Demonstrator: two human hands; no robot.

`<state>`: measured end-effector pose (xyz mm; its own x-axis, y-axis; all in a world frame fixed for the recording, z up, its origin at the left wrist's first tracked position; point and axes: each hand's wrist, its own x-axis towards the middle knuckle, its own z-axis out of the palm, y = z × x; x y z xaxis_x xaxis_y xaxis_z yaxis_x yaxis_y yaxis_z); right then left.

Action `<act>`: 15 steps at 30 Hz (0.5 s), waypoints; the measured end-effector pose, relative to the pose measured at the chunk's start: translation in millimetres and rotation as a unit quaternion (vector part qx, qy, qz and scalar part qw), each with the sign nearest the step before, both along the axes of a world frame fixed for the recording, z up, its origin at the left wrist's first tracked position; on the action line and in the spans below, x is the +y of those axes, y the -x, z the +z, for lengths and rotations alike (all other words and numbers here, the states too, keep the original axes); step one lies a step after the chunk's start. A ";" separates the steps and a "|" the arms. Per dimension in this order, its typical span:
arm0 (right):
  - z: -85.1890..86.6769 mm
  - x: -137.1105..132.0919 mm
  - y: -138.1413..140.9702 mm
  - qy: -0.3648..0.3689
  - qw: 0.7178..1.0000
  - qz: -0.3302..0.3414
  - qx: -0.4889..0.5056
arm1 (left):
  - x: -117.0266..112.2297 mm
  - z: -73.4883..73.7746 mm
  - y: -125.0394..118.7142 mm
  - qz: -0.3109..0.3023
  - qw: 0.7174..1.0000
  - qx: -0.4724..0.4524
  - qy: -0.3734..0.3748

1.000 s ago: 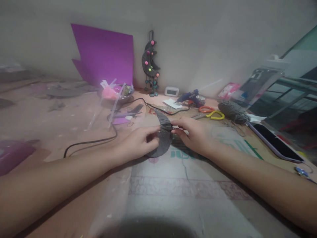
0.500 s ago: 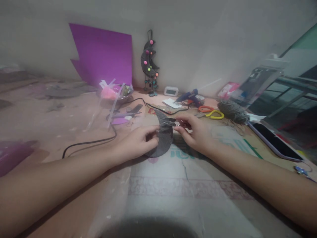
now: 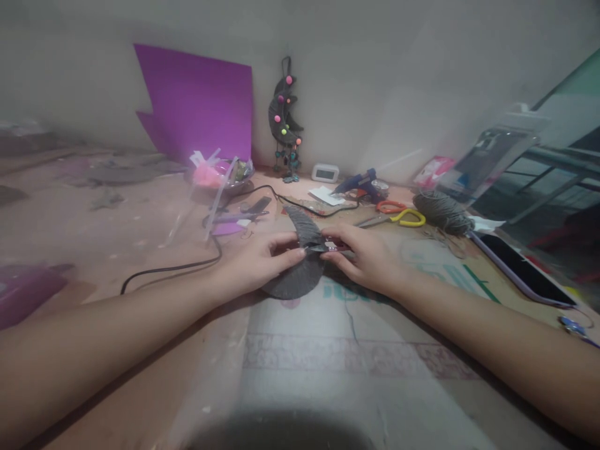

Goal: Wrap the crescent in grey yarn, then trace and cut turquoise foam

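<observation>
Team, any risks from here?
1. The small object in the right hand, too unclear to identify, might snag the gray crescent held by the left hand.
2. The yellow-handled scissors lie just beyond the right hand, which could brush them.
3. The black cable reaches the left forearm and might catch.

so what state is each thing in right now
Grey crescent, held in the left hand, upper part ribbed
Right hand, pinching a small item, too blurred to name
Phone, face up, screen dark
Grey yarn, wound up
Purple sheet, upright against the wall
Glue gun, unheld, on or off unclear
</observation>
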<state>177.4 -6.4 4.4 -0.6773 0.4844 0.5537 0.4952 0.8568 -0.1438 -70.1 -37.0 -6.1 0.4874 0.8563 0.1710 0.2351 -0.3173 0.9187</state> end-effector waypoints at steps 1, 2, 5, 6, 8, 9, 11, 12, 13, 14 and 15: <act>-0.1 -0.2 0.3 0.000 1.000 -0.003 -0.003 | 0.1 0.4 -0.3 0.003 1.000 0.006 0.003; -0.1 -0.3 0.7 0.001 1.000 -0.006 -0.006 | -0.1 0.8 -0.6 0.006 1.000 0.012 0.012; -0.1 -0.4 1.3 0.007 1.000 -0.014 -0.014 | -1.4 1.3 -1.6 0.020 0.998 0.030 0.046; 0.0 -0.4 1.1 0.006 1.000 -0.017 -0.016 | -1.7 1.0 -1.8 0.027 0.998 0.037 0.049; 0.4 -0.6 0.4 0.005 1.000 -0.020 -0.014 | -1.9 0.4 -2.3 0.040 0.997 0.055 0.035; 0.8 -0.8 0.0 0.005 1.000 -0.020 -0.011 | -1.9 0.4 -2.4 0.047 0.996 0.069 0.020; 1.7 -1.3 -0.3 0.013 1.000 -0.019 0.001 | -2.5 1.2 -2.5 0.068 0.992 0.104 -0.019; 2.1 -1.5 0.0 0.024 0.999 -0.020 0.009 | -3.2 2.0 -2.6 0.084 0.988 0.126 -0.042; 2.2 -1.6 0.9 0.044 0.999 -0.024 0.020 | -4.3 2.7 -2.5 0.099 0.981 0.150 -0.066; 1.9 -1.5 2.3 0.074 0.996 -0.030 0.036 | -5.6 3.1 -2.4 0.110 0.975 0.171 -0.087; 1.0 -1.3 4.2 0.116 0.991 -0.037 0.061 | -7.0 3.0 -2.2 0.112 0.970 0.187 -0.103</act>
